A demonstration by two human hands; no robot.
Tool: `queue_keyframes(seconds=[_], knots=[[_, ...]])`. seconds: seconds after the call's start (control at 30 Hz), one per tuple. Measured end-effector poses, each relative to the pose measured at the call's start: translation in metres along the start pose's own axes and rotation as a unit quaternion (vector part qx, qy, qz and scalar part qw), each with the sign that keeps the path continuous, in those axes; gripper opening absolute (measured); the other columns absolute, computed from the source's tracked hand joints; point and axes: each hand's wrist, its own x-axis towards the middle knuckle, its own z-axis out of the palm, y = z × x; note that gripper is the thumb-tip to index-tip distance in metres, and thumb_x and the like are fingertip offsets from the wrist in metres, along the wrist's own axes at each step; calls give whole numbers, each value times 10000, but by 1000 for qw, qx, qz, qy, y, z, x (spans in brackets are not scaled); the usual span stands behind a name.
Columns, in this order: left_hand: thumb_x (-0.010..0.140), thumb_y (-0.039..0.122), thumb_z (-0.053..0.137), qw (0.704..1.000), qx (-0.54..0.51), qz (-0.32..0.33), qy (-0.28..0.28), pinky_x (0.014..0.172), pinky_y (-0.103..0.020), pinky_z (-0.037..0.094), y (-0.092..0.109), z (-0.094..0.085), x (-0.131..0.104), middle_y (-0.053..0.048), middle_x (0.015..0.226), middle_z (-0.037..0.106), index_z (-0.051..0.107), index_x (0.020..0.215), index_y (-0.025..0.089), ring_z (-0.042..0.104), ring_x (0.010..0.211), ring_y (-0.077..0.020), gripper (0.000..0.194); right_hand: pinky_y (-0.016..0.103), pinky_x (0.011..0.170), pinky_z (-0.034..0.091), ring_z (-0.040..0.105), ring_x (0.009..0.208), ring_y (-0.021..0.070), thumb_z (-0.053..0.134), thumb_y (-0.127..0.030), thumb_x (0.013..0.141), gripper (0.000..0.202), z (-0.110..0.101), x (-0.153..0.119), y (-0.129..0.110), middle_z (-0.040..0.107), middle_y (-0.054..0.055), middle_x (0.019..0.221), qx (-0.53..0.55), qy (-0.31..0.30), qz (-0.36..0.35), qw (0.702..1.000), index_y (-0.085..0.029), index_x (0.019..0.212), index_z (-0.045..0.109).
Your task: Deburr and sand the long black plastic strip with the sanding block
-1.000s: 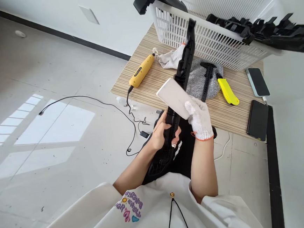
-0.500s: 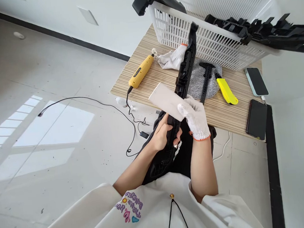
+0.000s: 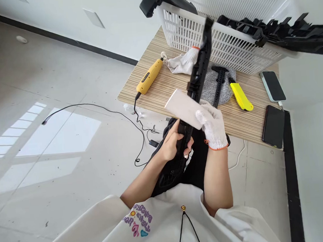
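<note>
My bare left hand is wrapped round the lower half of a long black plastic trim part, which slants up and to the right from my lap over the table edge. In my right hand, covered by a white knit glove with an orange hem, is a pale flat rectangular sheet. The sheet lies across the black part just above my left fingers and hides a stretch of it. Whether its underside touches the part I cannot tell.
On the wood-grain table are a yellow corded tool, a white glove, a grey cloth under a black caliper, a yellow utility knife and two phones. Behind stands a white basket with black parts.
My right hand and the pale sheet have shifted a little to the right. The top end of the black part has tilted slightly right and up; my left hand keeps its hold.
</note>
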Motion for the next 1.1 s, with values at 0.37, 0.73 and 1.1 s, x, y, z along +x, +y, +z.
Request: queue_keyframes(seconds=[0.37,0.73,1.1], knots=[[797,185,390,1000,-4,-2,-10,342,-250,442,1,-1,-1,38,595,585,414,1177,200,474,355,-130,380,322,797,451,550,856,172,651,-340,817,282,-8,1,6,565,-6,723,23,-7,-24,999,-223,569,585],[805,191,378,1000,3,-11,-5,352,-246,445,-1,-1,-1,46,596,580,397,1219,207,470,359,-125,415,297,712,404,499,778,153,614,-346,827,342,-7,1,5,516,-1,709,7,-9,-27,1000,-204,541,492],[789,237,388,997,58,-34,41,344,-238,416,-6,5,-1,37,572,586,401,931,196,474,348,-117,148,246,566,310,370,611,96,714,-370,749,244,3,-2,-5,461,-37,635,41,-78,61,994,-180,658,590]])
